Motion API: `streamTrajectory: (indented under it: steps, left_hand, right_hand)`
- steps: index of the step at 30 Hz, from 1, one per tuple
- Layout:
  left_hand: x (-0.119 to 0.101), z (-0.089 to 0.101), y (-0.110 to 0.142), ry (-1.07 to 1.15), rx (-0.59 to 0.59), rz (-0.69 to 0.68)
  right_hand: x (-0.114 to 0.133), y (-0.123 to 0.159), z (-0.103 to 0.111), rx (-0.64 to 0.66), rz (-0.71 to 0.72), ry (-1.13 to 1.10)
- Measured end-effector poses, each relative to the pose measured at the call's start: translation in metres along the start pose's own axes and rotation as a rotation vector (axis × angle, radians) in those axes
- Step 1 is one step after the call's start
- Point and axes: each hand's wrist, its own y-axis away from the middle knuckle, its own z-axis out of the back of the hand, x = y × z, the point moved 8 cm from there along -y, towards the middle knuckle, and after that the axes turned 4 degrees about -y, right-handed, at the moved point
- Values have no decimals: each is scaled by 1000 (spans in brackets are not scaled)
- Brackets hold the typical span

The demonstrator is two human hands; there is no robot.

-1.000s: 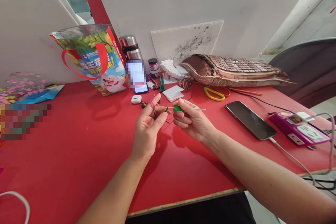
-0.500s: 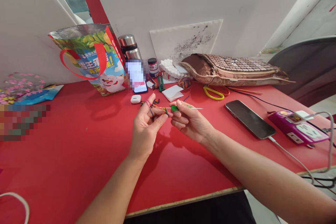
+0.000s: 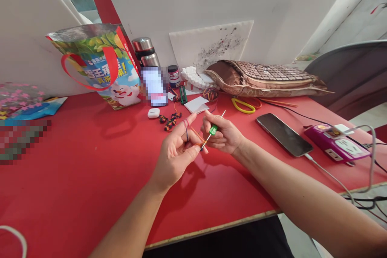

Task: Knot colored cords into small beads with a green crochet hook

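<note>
Your right hand (image 3: pixel 226 135) grips the hook (image 3: pixel 213 130), fingers closed; at the hook's lower end, your left hand (image 3: pixel 177 151) pinches what looks like yarn (image 3: pixel 198 144) between its fingers.

Bare forearms (image 3: pixel 282 179) angle inward; the left hand (image 3: pixel 179 151) pinches, index finger (image 3: pixel 190 120) extended, beside the right hand (image 3: pixel 225 134), its fingers (image 3: pixel 218 140) curled.

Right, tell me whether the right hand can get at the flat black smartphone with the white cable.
Probably yes: the right hand is near the smartphone, and nothing visible stands between them. It holds a thin green-gripped metal tool, though, so it may need freeing first.
</note>
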Motion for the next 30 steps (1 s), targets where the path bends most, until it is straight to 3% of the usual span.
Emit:
streamTrajectory:
  steps: [8,30]
  left_hand:
    - [-1,-3,0,6,39,3]
    - [-6,1,-1,-1,-3,-36]
  right_hand:
    - [5,2,4,-40,15,95]
    - [16,6,4,-174,110,115]
